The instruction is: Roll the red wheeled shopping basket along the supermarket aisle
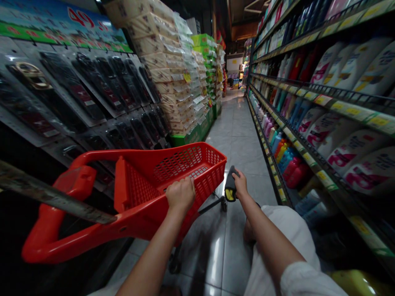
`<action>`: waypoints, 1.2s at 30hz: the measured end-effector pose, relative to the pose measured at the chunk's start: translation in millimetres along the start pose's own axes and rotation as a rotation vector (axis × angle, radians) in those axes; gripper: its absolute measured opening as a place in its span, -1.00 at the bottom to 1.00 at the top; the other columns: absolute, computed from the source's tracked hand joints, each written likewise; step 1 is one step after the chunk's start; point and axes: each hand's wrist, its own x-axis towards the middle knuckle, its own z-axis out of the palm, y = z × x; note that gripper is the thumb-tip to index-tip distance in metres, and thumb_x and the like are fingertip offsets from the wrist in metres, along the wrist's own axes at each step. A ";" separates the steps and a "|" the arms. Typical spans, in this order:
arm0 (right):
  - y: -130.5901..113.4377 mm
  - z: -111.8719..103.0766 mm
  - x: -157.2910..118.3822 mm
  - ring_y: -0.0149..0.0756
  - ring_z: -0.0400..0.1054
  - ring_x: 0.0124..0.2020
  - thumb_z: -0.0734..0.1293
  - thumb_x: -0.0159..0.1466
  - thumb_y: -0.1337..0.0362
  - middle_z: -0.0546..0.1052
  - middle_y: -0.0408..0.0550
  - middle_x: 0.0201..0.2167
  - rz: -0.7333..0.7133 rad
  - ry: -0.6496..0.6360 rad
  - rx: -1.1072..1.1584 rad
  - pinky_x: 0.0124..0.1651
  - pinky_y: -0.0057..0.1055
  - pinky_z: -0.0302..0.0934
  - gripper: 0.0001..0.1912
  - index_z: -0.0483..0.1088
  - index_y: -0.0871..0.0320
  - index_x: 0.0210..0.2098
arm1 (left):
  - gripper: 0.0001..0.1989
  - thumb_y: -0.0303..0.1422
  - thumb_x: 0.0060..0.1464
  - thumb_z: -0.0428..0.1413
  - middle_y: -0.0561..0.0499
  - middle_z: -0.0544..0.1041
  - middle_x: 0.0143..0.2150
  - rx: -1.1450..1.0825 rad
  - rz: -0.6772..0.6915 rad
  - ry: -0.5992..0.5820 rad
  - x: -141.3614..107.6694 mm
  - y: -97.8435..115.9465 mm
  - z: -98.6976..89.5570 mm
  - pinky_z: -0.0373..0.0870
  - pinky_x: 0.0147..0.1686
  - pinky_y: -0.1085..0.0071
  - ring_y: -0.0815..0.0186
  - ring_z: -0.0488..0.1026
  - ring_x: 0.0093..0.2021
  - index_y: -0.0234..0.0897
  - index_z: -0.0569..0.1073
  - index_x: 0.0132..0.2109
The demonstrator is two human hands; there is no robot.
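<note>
A red plastic shopping cart point(145, 152) stands at an angle in front of me, its basket pierced with small holes. My left hand point(181, 194) is closed over the cart's near rim. Beside the cart's front end, my right hand point(240, 184) grips a dark grey, soft-looking folded item point(230, 181) with yellow showing at its lower end; its exact kind I cannot tell. The grey item hangs above the floor, close to the basket's corner. Inside the basket, the visible part of the bottom holds nothing I can make out.
Packaged black belts point(106, 78) hang on the left wall. Beyond them rise stacked beige packs point(173, 74) and green boxes point(205, 47). On the right, a long shelf point(321, 96) carries many bottles. A worn metal pole point(52, 195) crosses the cart handle. The tiled floor point(236, 123) runs between.
</note>
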 end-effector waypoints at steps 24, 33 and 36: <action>-25.7 64.4 -36.9 -0.20 0.25 0.20 0.23 0.10 0.28 0.30 0.12 0.25 -0.128 0.101 0.003 0.25 -0.22 0.17 -0.26 0.18 0.19 0.29 | -0.48 -0.23 0.32 -0.29 -0.23 0.57 -0.37 0.039 0.004 0.003 -8.6 8.4 -2.2 0.22 -0.40 0.29 0.02 0.54 -0.30 -0.33 0.53 -0.22; 45.8 65.9 -97.5 -0.22 0.45 -0.04 0.22 0.07 0.30 0.53 0.03 0.00 0.167 0.015 0.021 0.04 -0.18 0.35 -0.33 0.24 0.16 0.21 | -0.47 -0.23 0.32 -0.30 -0.25 0.58 -0.35 0.062 -0.011 -0.003 -8.9 12.1 -0.5 0.22 -0.38 0.29 0.03 0.54 -0.27 -0.34 0.53 -0.22; 15.6 71.6 -89.7 -0.20 0.36 0.11 0.24 0.11 0.27 0.43 0.10 0.15 0.053 0.109 0.066 0.18 -0.17 0.26 -0.31 0.20 0.18 0.25 | -0.48 -0.23 0.32 -0.31 -0.25 0.58 -0.34 0.058 -0.008 -0.016 -9.3 11.8 -1.2 0.21 -0.39 0.30 0.04 0.54 -0.28 -0.33 0.52 -0.21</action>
